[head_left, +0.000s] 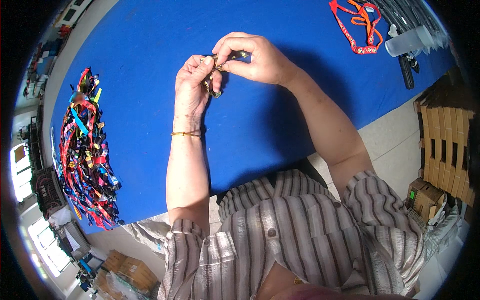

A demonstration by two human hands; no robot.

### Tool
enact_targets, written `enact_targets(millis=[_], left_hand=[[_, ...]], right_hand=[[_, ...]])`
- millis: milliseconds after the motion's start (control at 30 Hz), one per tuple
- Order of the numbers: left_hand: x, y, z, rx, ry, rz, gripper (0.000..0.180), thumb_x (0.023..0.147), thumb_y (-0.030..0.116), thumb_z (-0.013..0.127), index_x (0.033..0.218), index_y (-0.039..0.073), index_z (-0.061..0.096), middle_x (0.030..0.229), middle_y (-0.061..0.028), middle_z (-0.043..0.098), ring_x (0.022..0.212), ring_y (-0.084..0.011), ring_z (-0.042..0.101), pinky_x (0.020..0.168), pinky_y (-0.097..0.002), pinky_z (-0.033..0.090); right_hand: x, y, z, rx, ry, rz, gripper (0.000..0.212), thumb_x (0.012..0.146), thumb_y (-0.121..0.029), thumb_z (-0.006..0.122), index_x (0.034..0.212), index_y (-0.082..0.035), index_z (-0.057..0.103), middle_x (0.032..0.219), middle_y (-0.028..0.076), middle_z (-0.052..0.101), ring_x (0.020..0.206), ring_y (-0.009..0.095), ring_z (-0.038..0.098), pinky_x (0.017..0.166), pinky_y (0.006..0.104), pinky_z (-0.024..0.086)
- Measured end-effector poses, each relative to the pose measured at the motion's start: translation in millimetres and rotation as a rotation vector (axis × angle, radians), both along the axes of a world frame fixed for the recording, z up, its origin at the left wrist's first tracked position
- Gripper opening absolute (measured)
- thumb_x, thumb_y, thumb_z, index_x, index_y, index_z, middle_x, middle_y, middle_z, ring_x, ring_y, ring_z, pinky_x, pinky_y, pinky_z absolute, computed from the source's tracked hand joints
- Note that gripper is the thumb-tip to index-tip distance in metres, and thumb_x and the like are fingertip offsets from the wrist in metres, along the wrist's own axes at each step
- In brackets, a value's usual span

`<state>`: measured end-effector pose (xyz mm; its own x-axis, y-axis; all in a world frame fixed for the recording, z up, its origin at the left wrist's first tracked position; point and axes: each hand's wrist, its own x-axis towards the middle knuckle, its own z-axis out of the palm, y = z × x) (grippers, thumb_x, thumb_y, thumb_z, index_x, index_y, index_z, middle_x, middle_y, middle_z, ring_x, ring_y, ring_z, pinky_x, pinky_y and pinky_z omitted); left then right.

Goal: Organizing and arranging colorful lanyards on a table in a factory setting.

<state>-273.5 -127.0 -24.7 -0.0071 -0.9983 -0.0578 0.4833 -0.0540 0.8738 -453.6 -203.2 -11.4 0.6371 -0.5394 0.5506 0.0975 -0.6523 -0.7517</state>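
Over the far middle of the blue table (pixel 240 145), my two hands meet on a dark strap with small yellow-green marks (pixel 242 54). My left hand (pixel 192 80) pinches it between thumb and fingers, and a short piece hangs down beside its fingers. Close against it on the right, my right hand (pixel 262 60) has thumb and forefinger closed on the same strap. Part of the strap runs behind the right fingers. My fingers hide the spot where they meet, so I cannot make out any fitting there.
A long heap of colourful straps (pixel 87 155) lies along the table's left side. At the far right are a red and orange strap (pixel 367 50), a translucent cylinder (pixel 410 41), a black object (pixel 406 72) and dark strips (pixel 410 15). Stacked cardboard (pixel 445 140) stands beyond the right edge.
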Motion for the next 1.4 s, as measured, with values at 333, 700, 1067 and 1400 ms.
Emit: enact_targets(millis=[333,700,1067,1400], left_hand=[[0,1,-1,-0.026,-0.048,-0.016,0.017,0.089,0.001,0.065,0.080,0.008,0.053,0.068,-0.0045,0.058,0.057,-0.0117,0.053,0.053,-0.0231,0.043],[0,1,-2,-0.051,-0.058,-0.030,0.020,0.085,-0.003,0.069,0.080,0.008,0.053,0.071,-0.0053,0.062,0.059,-0.0118,0.057,0.053,-0.0233,0.046],[-20,4,4,-0.109,-0.472,0.310,0.021,0.083,-0.003,0.069,0.077,0.008,0.052,0.094,-0.0049,0.066,0.072,-0.0045,0.053,0.063,-0.0199,0.043],[-35,12,5,-0.188,-0.628,0.533,0.018,0.083,-0.001,0.069,0.081,0.003,0.052,0.096,-0.0091,0.067,0.079,-0.0085,0.057,0.069,-0.0236,0.049]], right_hand=[[-2,4,5,0.261,0.155,-0.006,0.016,0.084,-0.006,0.069,0.097,-0.004,0.061,0.091,0.003,0.063,0.085,0.011,0.059,0.079,0.0278,0.048],[-3,-2,-1,0.474,0.086,0.106,0.022,0.086,-0.003,0.067,0.103,-0.003,0.054,0.095,0.004,0.062,0.094,0.012,0.059,0.085,0.0277,0.048],[3,-9,-12,0.582,0.061,0.125,0.022,0.089,-0.002,0.064,0.107,-0.001,0.053,0.097,0.005,0.060,0.091,0.012,0.058,0.079,0.0257,0.048],[7,-1,-3,0.774,0.033,0.161,0.016,0.090,-0.001,0.061,0.104,0.000,0.053,0.092,0.005,0.060,0.079,0.010,0.057,0.070,0.0249,0.049]])
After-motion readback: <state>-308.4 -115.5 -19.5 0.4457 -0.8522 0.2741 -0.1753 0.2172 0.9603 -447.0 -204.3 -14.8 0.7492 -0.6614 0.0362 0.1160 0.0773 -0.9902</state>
